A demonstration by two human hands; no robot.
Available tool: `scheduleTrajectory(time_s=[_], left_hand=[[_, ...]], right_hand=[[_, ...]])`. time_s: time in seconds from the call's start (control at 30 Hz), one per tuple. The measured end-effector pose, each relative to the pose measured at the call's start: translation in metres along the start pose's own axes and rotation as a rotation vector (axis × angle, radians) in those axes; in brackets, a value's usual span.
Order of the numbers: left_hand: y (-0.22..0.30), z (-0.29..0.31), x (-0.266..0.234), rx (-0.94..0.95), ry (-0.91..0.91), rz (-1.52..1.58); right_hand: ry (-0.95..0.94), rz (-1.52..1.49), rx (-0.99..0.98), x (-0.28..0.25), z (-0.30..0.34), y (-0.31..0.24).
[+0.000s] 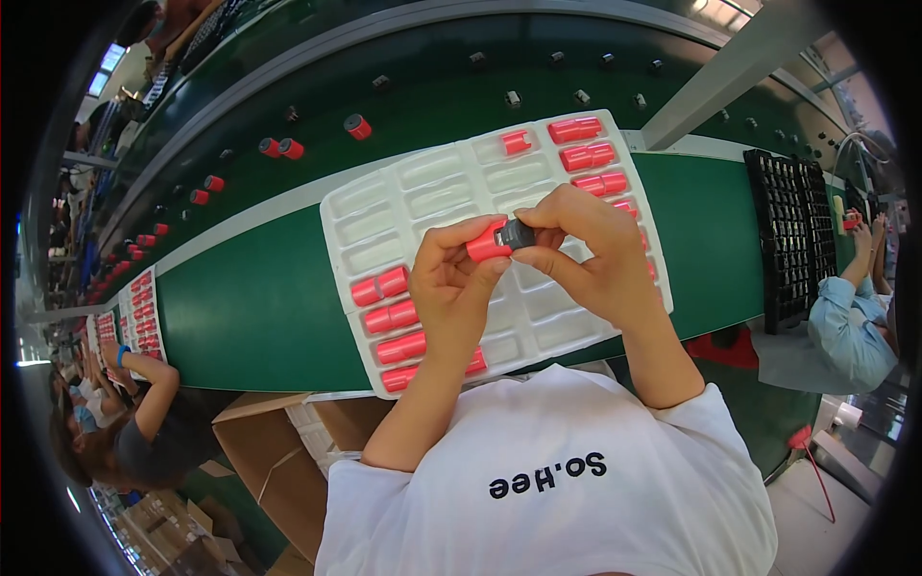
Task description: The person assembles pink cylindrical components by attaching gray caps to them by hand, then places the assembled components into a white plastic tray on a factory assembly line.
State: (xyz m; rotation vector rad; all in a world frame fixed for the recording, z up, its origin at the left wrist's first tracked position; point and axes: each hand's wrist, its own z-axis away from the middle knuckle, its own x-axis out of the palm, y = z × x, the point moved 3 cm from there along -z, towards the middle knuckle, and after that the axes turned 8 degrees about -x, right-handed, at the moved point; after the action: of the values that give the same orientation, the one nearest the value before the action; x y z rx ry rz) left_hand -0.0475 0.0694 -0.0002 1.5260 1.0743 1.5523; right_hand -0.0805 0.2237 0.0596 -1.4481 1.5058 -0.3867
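Both hands are up around the middle of the frame, each in a tight pinch. The left hand [449,283] has its thumb and index finger closed on a short red tube [488,244], the other fingers curled in. The right hand [603,252] is nipping the dark end piece [520,233] between thumb and fingertips, so neither hand is open much. The long axis runs across the frame, close to level with the right side a touch higher: red part toward the left, dark end toward the right. Can't tell how far the dark bit sits inside the red.

Right below them is a white tray [440,200], tilted a little in the frame. A column of red pieces [389,316] fills pockets at its lower left, another bunch [588,156] runs down its right side, and a single notched red piece [516,142] sits near its top edge.

The tray's on a green table [250,307]. More red pieces with dark ends [357,127] stand across the upper left, and a black tray [789,235] lies at the right.
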Motion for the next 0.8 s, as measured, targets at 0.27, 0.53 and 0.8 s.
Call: scheduleTrajectory(time_s=[0.27, 0.53, 0.8], left_hand=[[-0.003, -0.001, -0.001, -0.026, 0.061, -0.017], [-0.012, -0.018, 0.005, -0.311, 0.108, 0.112], [-0.011, -0.034, 0.000, -0.305, 0.033, -0.134]], right_hand=[[0.025, 0.244, -0.064, 0.019, 0.007, -0.009], [0.098, 0.051, -0.059, 0.033, -0.004, 0.036], [-0.019, 0.181, -0.165, 0.043, -0.138, 0.147]])
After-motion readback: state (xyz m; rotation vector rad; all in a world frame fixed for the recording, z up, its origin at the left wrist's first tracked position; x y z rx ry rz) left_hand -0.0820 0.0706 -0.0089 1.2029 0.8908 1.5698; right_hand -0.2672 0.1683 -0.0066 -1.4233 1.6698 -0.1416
